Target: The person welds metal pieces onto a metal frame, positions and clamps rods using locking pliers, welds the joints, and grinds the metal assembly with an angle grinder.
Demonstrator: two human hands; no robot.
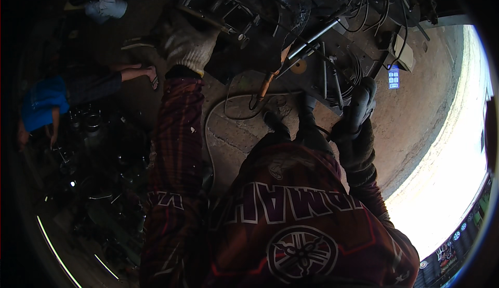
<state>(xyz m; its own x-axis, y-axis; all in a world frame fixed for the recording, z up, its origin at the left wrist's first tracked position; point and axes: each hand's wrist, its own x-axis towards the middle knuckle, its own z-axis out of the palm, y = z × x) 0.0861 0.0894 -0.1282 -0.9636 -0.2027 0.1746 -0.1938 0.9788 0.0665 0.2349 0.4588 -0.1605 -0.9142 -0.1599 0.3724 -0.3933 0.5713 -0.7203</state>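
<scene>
maroon jersey (304, 212), metal bar (208, 20) slanting down-right

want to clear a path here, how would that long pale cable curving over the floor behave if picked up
The pale cable would probably flex rather than stay rigid, since it lies in a broad curve. It may be a bit springy, as the bend looks smooth, with no visible kinks. Being long and thin, it would likely trail when lifted at one point.

"Where is the camera looking from?"
"It's sitting on the wearer's head, facing down: the jersey (291, 218) looming near, metalwork (249, 24) lying farther."
"What's it spanning?"
"A co-worker (44, 101) left, glare (442, 184) right."
</scene>
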